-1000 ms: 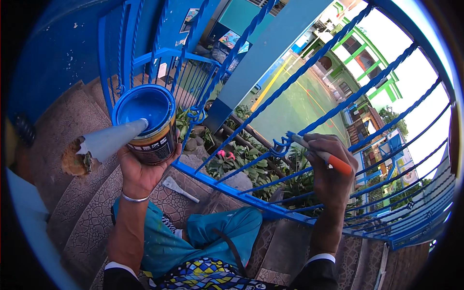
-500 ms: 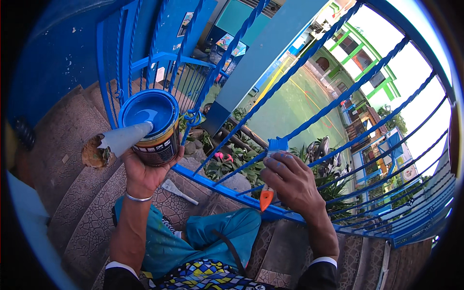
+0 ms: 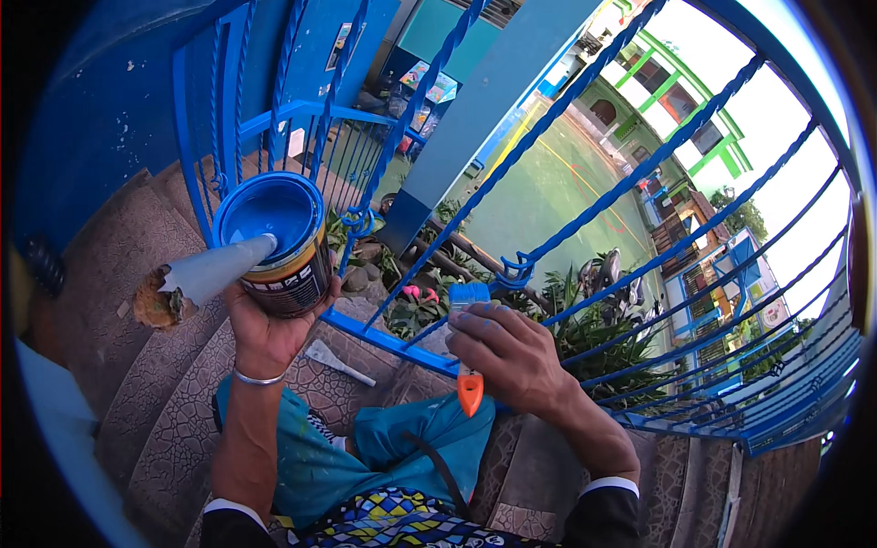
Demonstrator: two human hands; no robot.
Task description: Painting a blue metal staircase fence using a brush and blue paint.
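My left hand (image 3: 263, 331) is wrapped round the lower part of a paint can (image 3: 294, 281), tilted a little, with blue paint on its inside walls. A pale grey-blue tube (image 3: 215, 269) with a ragged brown end rests at the can's mouth and juts out to the left. In my right hand (image 3: 512, 352) a paintbrush (image 3: 470, 393) is gripped with its orange handle end down and its blue-coated bristles up. The bristles stand apart from the blue twisted-bar railing (image 3: 639, 171), just left of a curled ornament (image 3: 516, 270) on one bar. Blue specks mark my right fingers.
Below the can, a pale flat tool (image 3: 338, 363) like a scraper lies on the stone-patterned steps (image 3: 174, 402). The railing's blue bottom rail (image 3: 388, 342) runs past my bent knees. Plants (image 3: 594, 320) grow beyond it. A blue wall (image 3: 119, 110) stands at the left.
My right hand has moved left and slightly down with the paintbrush, away from the ornament on the bar toward the can. The can has shifted slightly left in my left hand.
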